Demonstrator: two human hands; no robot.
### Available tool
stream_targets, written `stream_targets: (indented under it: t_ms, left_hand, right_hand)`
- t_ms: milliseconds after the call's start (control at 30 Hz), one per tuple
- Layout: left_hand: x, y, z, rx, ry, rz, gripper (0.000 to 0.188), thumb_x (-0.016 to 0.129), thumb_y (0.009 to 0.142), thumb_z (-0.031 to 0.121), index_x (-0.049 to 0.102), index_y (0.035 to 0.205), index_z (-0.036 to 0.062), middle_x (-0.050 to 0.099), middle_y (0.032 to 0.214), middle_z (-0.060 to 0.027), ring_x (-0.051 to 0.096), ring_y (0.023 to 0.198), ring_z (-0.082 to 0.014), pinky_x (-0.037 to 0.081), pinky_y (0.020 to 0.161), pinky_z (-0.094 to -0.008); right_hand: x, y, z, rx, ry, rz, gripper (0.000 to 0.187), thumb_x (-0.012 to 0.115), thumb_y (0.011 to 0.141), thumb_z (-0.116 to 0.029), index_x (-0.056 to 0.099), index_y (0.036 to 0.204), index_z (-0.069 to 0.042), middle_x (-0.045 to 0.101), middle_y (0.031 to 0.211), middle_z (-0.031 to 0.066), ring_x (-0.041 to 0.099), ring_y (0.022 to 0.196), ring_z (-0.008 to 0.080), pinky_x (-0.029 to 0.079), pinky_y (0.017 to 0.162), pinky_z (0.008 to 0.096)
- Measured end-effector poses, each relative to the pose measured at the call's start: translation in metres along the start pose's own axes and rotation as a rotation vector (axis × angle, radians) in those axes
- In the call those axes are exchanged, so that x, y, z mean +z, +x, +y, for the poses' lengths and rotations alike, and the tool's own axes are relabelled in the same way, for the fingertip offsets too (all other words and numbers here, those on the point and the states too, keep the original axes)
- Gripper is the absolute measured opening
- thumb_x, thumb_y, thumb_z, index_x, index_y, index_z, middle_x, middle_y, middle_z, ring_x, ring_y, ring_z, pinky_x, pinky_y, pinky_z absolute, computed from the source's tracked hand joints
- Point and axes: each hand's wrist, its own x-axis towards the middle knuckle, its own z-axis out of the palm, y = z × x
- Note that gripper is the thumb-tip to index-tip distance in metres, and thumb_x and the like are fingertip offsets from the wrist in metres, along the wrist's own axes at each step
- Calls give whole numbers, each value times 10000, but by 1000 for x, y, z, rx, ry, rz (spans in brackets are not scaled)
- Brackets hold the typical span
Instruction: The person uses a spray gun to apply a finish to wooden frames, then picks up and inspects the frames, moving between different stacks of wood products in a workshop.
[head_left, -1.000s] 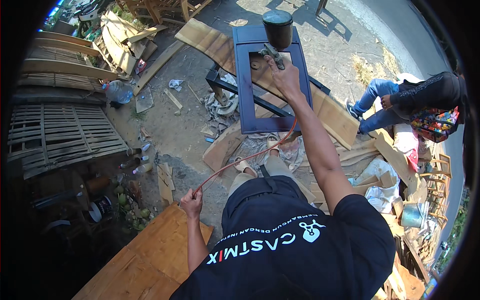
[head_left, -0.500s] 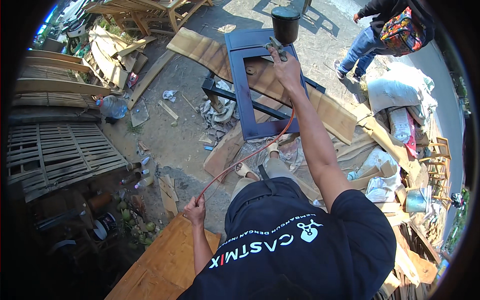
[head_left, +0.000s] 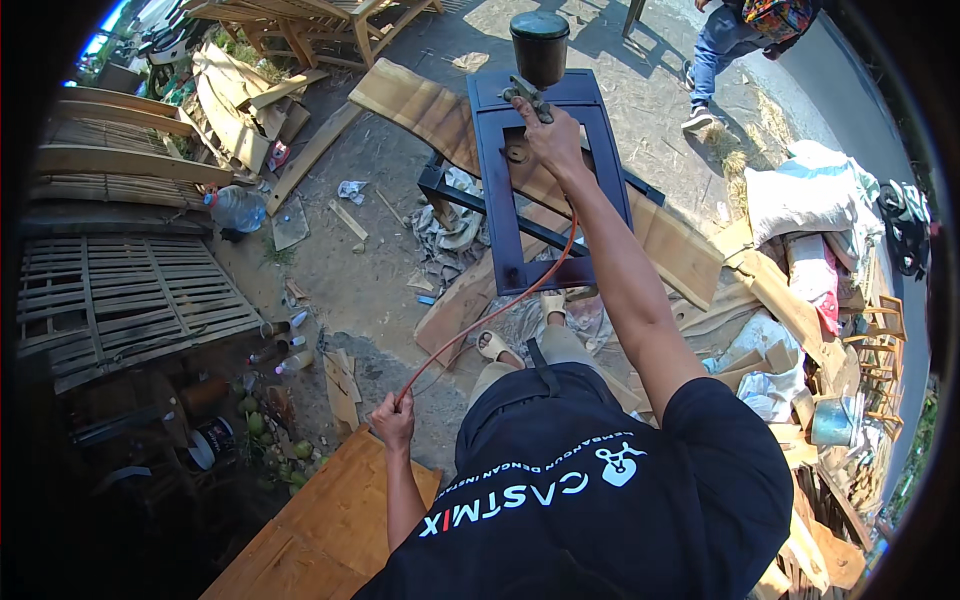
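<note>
My right hand point(head_left: 552, 138) is closed around a spray gun point(head_left: 525, 98) with a dark paint cup point(head_left: 539, 48) on top. It is held over the far part of a dark blue-purple wooden frame point(head_left: 490, 200) with a rectangular opening. Beneath that frame, a long wooden plank point(head_left: 660, 250) rests across a dark metal stand point(head_left: 455, 190). A thin red-orange hose point(head_left: 480, 328) runs from below the gun to my left hand point(head_left: 393, 420), whose fingers are wrapped around it. My left hand is beside the corner of a brown wooden panel point(head_left: 320, 510).
Scrap boards point(head_left: 310, 160) and a slatted bamboo panel point(head_left: 130, 300) lie to the left, near a clear water jug point(head_left: 236, 210). White sacks point(head_left: 810, 200), wood pieces and a bucket point(head_left: 835, 422) are piled at right. A person point(head_left: 730, 50) walks at the far right.
The spray gun in my right hand has shifted left across the frame. The view has moved slightly, and the other person has walked farther off. My left hand stays on the hose.
</note>
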Motion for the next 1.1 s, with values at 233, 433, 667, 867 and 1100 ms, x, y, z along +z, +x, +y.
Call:
stream_targets:
  t_ms: [233,433,667,867,1100]
  left_hand:
    - [4,-4,9,-64,-19,-15,491,735,889,316,449,623,20,401,506,-156,412,439,-327,373,467,-419]
    - [6,6,33,-42,11,-70,473,736,885,313,476,630,12,421,515,-169,428,443,-334,387,474,-419]
    - [11,19,27,51,28,-164,464,734,880,322,482,639,17,432,529,-183,461,462,-372,393,481,-430]
    - [-4,21,7,58,70,-166,479,731,879,349,472,651,17,455,546,-188,499,502,-395,409,505,-448]
    - [-9,-3,-27,66,61,-171,505,732,878,375,460,642,20,473,552,-200,522,511,-402,410,505,-457]
  right_hand:
    - [-2,18,2,2,2,13,675,604,907,-652,715,977,10,706,832,247,690,873,432,521,786,465]
    - [-50,16,23,95,-201,280,623,592,919,-629,712,1017,-25,713,849,245,690,920,437,522,818,504]
    - [-82,-5,47,111,-70,190,699,611,879,-707,741,894,-20,699,721,129,680,728,235,511,711,381]
    - [-63,-41,40,89,49,-39,698,607,873,-724,750,952,-45,679,695,87,658,716,186,511,701,366]
    - [-60,-106,16,122,39,-134,682,621,882,-699,701,847,-22,633,669,41,591,668,143,463,650,315]
